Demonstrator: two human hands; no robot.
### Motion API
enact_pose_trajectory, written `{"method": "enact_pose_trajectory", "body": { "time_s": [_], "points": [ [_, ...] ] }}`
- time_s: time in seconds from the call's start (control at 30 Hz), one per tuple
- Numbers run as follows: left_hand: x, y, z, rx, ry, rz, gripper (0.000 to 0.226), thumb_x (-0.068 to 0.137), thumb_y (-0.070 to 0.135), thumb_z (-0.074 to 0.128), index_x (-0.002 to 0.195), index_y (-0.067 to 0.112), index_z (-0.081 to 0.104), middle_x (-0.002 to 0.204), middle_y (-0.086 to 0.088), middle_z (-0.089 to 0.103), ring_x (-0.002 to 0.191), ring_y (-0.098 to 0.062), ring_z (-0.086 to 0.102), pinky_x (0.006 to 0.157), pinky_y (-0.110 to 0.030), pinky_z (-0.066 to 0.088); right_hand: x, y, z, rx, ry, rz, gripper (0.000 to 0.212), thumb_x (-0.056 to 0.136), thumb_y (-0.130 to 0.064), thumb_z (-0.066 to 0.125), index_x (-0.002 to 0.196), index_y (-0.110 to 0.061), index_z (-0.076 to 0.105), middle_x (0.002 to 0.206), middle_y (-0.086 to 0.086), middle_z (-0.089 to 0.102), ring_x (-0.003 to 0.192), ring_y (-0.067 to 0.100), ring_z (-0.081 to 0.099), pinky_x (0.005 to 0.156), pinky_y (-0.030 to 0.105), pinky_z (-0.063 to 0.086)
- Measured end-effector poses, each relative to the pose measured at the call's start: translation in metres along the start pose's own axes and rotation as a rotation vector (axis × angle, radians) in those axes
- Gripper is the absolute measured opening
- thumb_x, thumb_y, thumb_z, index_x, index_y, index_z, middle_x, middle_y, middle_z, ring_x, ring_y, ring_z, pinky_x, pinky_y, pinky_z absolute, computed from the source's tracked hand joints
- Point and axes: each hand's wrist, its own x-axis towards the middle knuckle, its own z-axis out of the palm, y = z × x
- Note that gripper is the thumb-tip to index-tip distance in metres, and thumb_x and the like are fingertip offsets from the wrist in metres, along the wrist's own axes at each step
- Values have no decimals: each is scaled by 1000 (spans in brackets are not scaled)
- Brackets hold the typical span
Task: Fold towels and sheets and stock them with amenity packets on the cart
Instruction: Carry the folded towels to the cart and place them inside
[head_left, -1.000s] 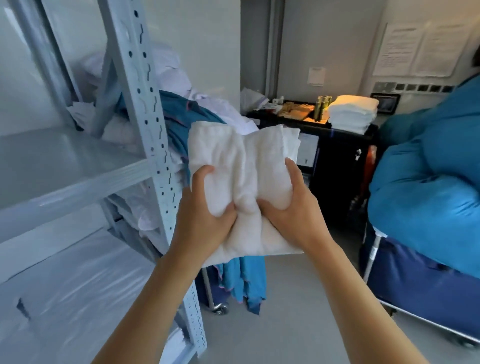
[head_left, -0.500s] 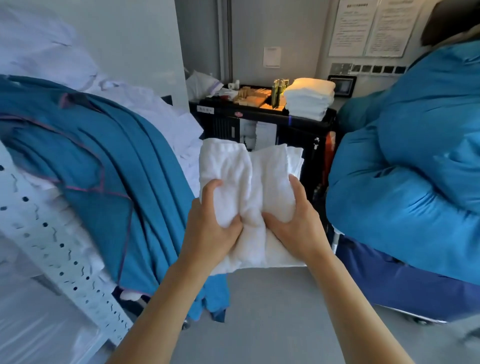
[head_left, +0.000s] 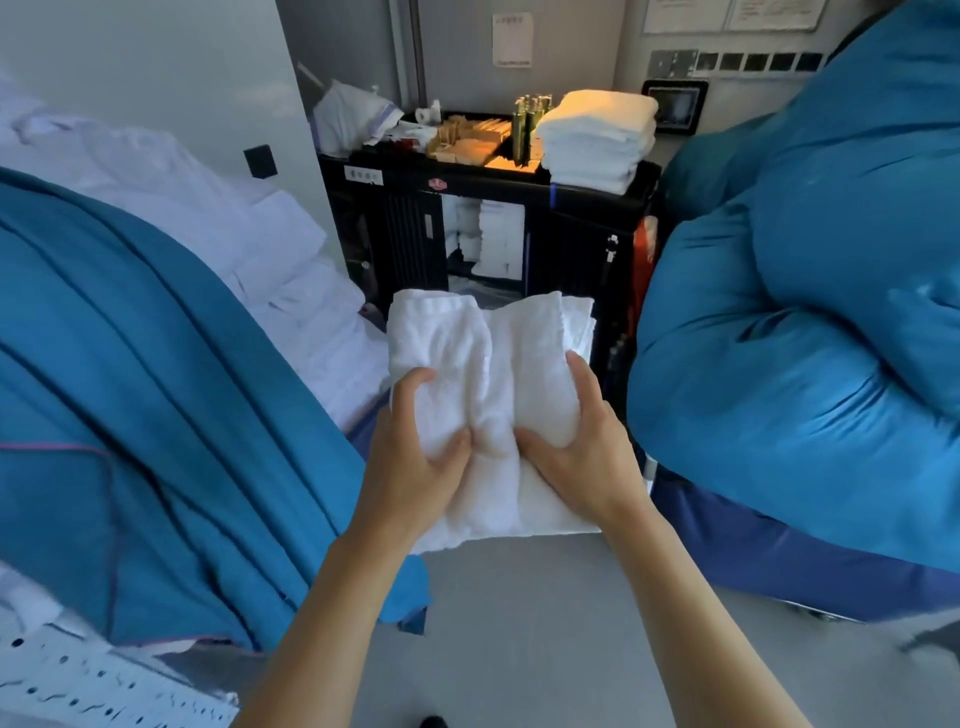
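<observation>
A folded white towel (head_left: 488, 364) is held out in front of me, above the floor. My left hand (head_left: 415, 457) grips its left half and my right hand (head_left: 576, 457) grips its right half, thumbs pressed into the middle. Straight ahead stands the black cart (head_left: 576, 234). On its top right corner sits a stack of folded white towels (head_left: 597, 140), with small dark bottles (head_left: 530, 130) and tan amenity packets (head_left: 467, 143) to the left of it. More white linen (head_left: 488, 239) fills an open shelf inside the cart.
A heap of teal fabric (head_left: 135, 426) and white sheets (head_left: 218, 223) lies on the left. A bulging blue laundry bag (head_left: 810, 312) on a wheeled frame crowds the right. A perforated metal shelf upright (head_left: 78, 686) shows at the bottom left. Grey floor (head_left: 519, 623) runs between them toward the cart.
The view has swung right and moved forward past the metal shelving. The cart is closer and more central. Both hands keep the same hold on the towel.
</observation>
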Motion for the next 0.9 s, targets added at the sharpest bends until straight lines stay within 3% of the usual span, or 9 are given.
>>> {"method": "enact_pose_trajectory", "body": {
  "time_s": [0.17,0.23,0.33,0.6,0.73,0.9],
  "points": [
    [52,-28,34,-27,-20,-35,64,83,55,66,135,62,30,121,21,50,112,1,50,82,-24,43,52,24,13,2,-24,41,103,67,-75,72,145,-67,6,123,-6,56,100,15,58,79,36,48],
    [77,-42,47,-28,-27,-50,65,82,57,65,135,64,29,121,19,50,112,1,50,80,-23,41,75,33,21,7,-27,47,102,67,-73,73,143,-72,5,126,-5,55,103,16,57,83,38,50],
    [119,-63,67,-11,-27,-56,66,82,60,65,137,64,28,117,25,47,109,11,46,77,-18,38,118,46,36,6,-38,65,105,68,-71,74,146,-66,4,133,-3,54,112,19,58,94,44,52],
    [255,-113,105,9,-36,-69,66,84,56,66,139,57,30,115,32,45,107,28,37,74,-13,35,259,62,80,-6,-62,106,98,71,-67,71,146,-68,7,129,-5,52,109,17,56,96,44,52],
    [321,-131,120,35,-44,-70,64,84,55,65,138,58,30,122,28,47,110,29,36,75,-12,34,323,68,99,8,-60,112,92,73,-66,69,140,-75,7,126,-10,51,111,16,56,96,45,52],
    [381,-146,137,38,-47,-102,63,85,52,63,137,59,30,122,23,51,110,24,40,72,-13,35,384,74,112,-1,-63,113,94,76,-64,68,149,-62,9,127,-11,51,109,12,54,94,40,50]
  ]
}}
